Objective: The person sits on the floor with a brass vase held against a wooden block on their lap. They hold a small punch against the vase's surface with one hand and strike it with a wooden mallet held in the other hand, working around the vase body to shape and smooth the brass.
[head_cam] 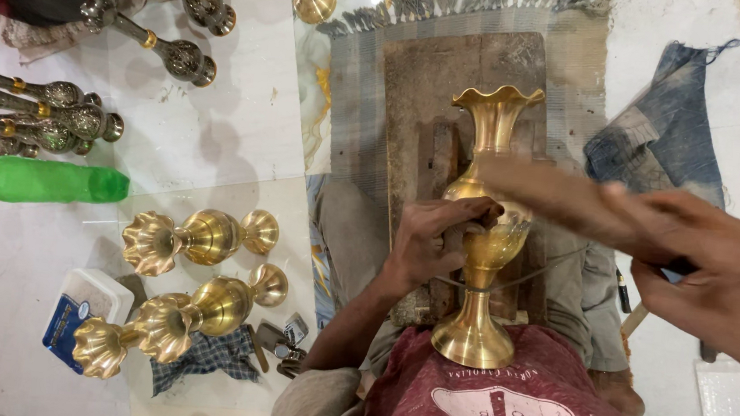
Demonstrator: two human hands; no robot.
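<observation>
I see a grey fringed mat (358,84) spread on the pale floor, with a worn wooden board (420,80) lying on it. On that board, at centre, lies the brass vase (493,125), its frilled mouth far and its round foot near, against my red shirt (504,403). My left hand (429,239) is clamped on the vase's belly, fingers curled round it. My right hand (721,280) sits to the right, closed on a blurred stick (556,196) that crosses the belly. To the left lie two more brass vases (200,239), then darker ones (34,115) farther off, a green bottle (38,180) and, nearer, a small white-and-blue box (85,309)
</observation>
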